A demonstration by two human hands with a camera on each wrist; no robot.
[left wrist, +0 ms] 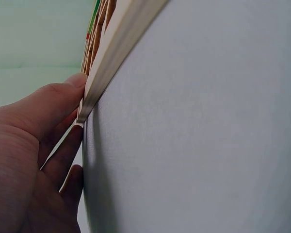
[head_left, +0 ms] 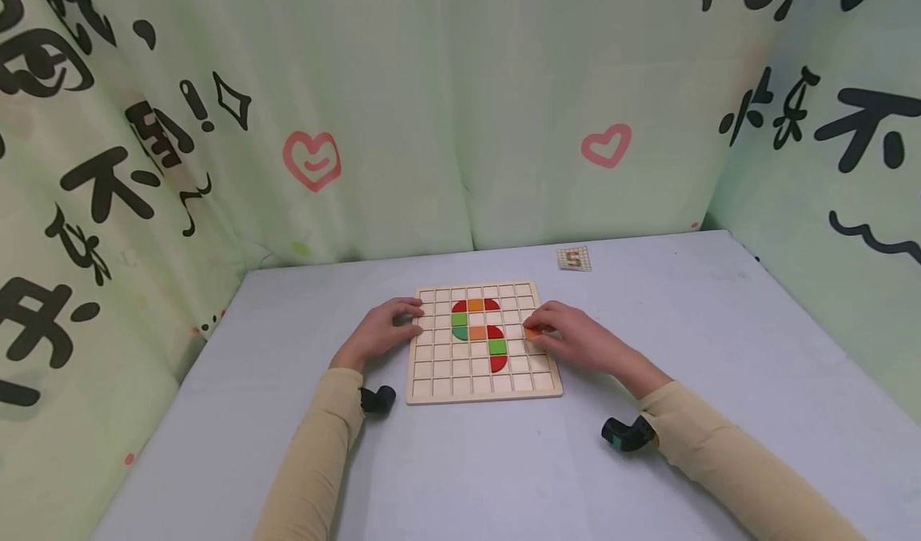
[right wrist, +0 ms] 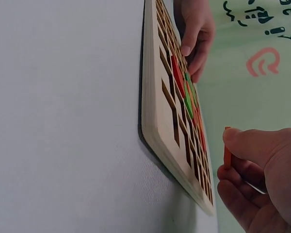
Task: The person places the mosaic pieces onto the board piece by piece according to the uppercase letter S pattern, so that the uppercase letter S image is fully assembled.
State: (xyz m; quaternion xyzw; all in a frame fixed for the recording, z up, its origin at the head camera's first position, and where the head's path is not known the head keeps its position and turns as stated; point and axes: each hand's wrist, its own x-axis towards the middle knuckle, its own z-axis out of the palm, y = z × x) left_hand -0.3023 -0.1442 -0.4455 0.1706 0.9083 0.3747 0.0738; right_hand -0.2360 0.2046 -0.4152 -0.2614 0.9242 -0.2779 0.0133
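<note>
A wooden grid board (head_left: 432, 369) lies on the table, with red, orange and green pieces set in its cells in a winding line. Along the board's left edge rests my left hand (head_left: 381, 332), thumb and fingers spread apart and touching the rim. The left wrist view shows the thumb (left wrist: 63, 94) on the rim of the board. Over the right side of the grid, my right hand (head_left: 576, 335) pinches a small orange piece (right wrist: 227, 150) between thumb and fingers. In the right wrist view that piece stands on edge, beyond the board's rim.
A small card (head_left: 574, 259) with a printed grid pattern lies near the table's back edge. The table (head_left: 489, 469) has a white cover. Curtains (head_left: 460, 109) with hearts and dark lettering hang behind and at both sides. A black wrist device (head_left: 627, 434) sits at the right sleeve.
</note>
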